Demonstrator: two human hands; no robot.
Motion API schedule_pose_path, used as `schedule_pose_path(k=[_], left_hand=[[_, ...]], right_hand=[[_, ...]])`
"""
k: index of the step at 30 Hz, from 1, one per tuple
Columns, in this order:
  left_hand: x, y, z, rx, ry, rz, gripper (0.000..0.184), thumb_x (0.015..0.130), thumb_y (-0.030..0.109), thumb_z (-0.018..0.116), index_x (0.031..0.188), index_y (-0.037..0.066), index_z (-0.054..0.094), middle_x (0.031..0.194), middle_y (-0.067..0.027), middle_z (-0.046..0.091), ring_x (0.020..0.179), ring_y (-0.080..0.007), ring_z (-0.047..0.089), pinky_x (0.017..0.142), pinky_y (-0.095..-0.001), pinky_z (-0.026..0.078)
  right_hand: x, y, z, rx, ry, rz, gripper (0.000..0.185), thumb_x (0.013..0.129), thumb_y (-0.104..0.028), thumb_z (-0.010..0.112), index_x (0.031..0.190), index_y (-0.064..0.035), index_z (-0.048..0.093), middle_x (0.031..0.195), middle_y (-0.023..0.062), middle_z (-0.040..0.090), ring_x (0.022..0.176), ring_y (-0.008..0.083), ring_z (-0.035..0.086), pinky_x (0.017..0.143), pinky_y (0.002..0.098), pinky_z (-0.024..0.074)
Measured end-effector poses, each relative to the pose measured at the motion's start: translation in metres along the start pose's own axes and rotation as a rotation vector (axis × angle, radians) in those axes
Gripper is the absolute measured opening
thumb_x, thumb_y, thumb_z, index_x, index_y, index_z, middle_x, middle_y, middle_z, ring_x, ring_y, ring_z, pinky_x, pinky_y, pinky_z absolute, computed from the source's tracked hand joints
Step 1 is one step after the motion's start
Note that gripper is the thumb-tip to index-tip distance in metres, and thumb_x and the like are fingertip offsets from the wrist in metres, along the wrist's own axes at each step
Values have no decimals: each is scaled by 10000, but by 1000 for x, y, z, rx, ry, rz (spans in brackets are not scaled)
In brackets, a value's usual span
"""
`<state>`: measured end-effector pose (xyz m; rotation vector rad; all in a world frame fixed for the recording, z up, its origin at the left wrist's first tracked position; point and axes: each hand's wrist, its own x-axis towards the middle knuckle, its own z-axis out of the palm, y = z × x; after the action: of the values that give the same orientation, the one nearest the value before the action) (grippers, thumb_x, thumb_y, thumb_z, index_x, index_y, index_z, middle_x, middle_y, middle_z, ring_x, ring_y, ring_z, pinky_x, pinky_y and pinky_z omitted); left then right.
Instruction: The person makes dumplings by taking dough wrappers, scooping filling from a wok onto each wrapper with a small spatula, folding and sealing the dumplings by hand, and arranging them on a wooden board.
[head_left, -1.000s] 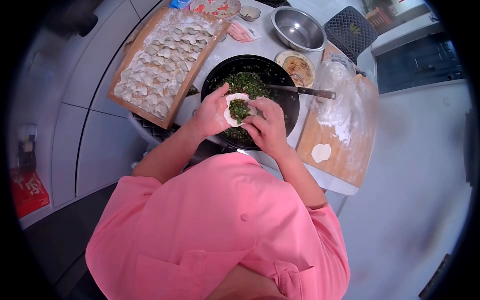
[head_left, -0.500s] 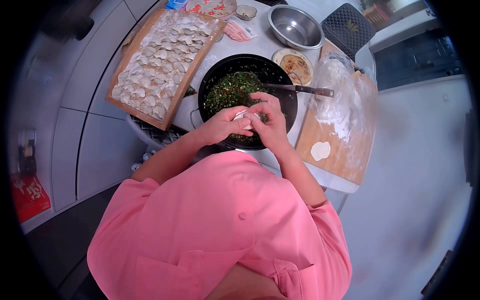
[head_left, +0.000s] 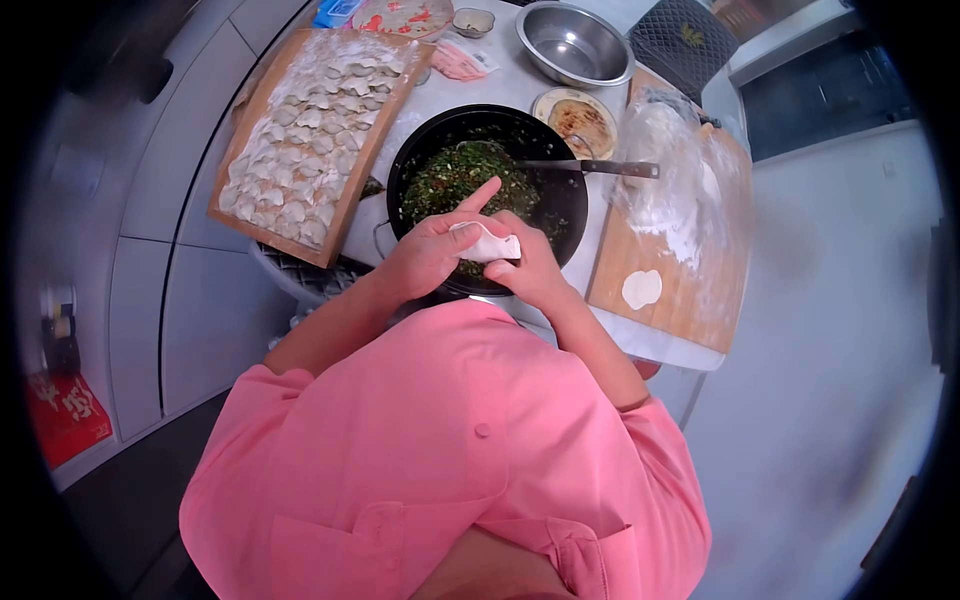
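Note:
Between my two hands is a white dough wrapper (head_left: 487, 246), folded over so that its filling is hidden. My left hand (head_left: 430, 250) pinches its left side, index finger stretched out upward. The fingers of my right hand (head_left: 530, 264) close on its right end. Both hands are above the near part of a black pan (head_left: 556, 215), which holds chopped green filling (head_left: 465, 180). A handled utensil (head_left: 600, 167) rests across the pan's right rim. Rows of dumplings (head_left: 300, 150) lie on a floured wooden board (head_left: 345, 215) to the left.
On the right, another wooden board (head_left: 625, 310) carries one round wrapper (head_left: 642, 289) and a plastic bag (head_left: 660, 160). Behind the pan are a plate with a browned flatbread (head_left: 580, 125), a steel bowl (head_left: 575, 45), a pink packet (head_left: 460, 60) and a small bowl (head_left: 473, 22).
The wrapper was lying open with green filling showing; it is now folded over between my hands. My left index finger has stretched out. The view has shifted slightly.

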<state>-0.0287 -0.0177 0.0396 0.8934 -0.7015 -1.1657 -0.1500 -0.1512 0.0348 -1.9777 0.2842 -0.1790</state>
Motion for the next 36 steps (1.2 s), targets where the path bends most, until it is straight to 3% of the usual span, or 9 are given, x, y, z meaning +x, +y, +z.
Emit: schedule_pose_path(k=[6, 10, 13, 14, 20, 27, 31, 33, 36], left_hand=[[1, -4, 1, 93, 43, -100, 255, 874, 129, 444, 1008, -14, 607, 1317, -141, 452, 1351, -196, 203, 1014, -318, 277], [-2, 1, -3, 148, -97, 66, 247, 881, 129, 462, 1040, 1, 601, 1210, -123, 532, 1351, -184, 197, 991, -314, 307], [-3, 10, 2, 88, -149, -131, 398, 936, 218, 429, 1224, -54, 472, 1377, -112, 347, 947, -118, 534, 794, -271, 423], [-4, 11, 9, 62, -84, -80, 438, 943, 260, 415, 1262, -39, 433, 1315, -105, 411, 881, -110, 529, 762, -258, 423], [-6, -4, 15, 174, 83, -53, 542, 945, 389, 376, 1319, -2, 375, 1199, -86, 522, 741, -70, 532, 634, -198, 424], [-5, 6, 24, 372, 211, 57, 583, 928, 449, 263, 1175, -3, 536, 1302, -86, 479, 755, -73, 574, 474, -183, 401], [-6, 4, 25, 418, 183, 91, 474, 933, 274, 260, 1133, -48, 545, 1259, -177, 491, 890, -152, 583, 660, -228, 471], [1, -8, 20, 533, 133, 425, 471, 925, 249, 251, 1084, -58, 571, 1257, -218, 477, 1079, -245, 518, 893, -327, 419], [-3, -5, 20, 501, 103, 369, 471, 944, 274, 262, 1102, -57, 558, 1280, -237, 441, 1221, -302, 393, 1029, -380, 273]], right_hand=[[7, -23, 1, 136, -51, -75, 342, 829, -322, 523, 1064, -87, 603, 909, 128, 634, 830, 331, 601, 730, 350, 466], [4, -33, 1, 98, -84, -14, 348, 912, -334, 421, 1020, -79, 632, 785, 121, 639, 744, 241, 620, 691, 313, 462], [1, -27, 3, 287, -141, 99, 411, 935, -366, 374, 960, -51, 638, 687, 89, 612, 619, 160, 569, 593, 273, 431], [0, -22, 5, 383, -152, 122, 457, 947, -384, 347, 920, -32, 638, 652, 69, 592, 559, 121, 524, 536, 253, 404], [3, -26, 18, 735, -46, 274, 564, 958, -441, 285, 754, -24, 607, 615, 32, 556, 510, 84, 442, 471, 228, 323], [2, -31, 18, 555, -94, 152, 561, 955, -437, 299, 710, -21, 583, 619, 44, 567, 530, 107, 480, 496, 240, 364], [0, -30, 20, 437, -26, -59, 457, 948, -305, 314, 740, 13, 568, 635, 96, 584, 593, 195, 559, 547, 304, 417], [1, -28, 23, 363, 10, -129, 417, 940, -255, 314, 755, 23, 564, 641, 119, 588, 616, 240, 580, 570, 331, 431], [2, -28, 26, 240, 100, -246, 363, 918, -199, 313, 769, 25, 557, 659, 160, 589, 630, 323, 574, 589, 370, 433]])
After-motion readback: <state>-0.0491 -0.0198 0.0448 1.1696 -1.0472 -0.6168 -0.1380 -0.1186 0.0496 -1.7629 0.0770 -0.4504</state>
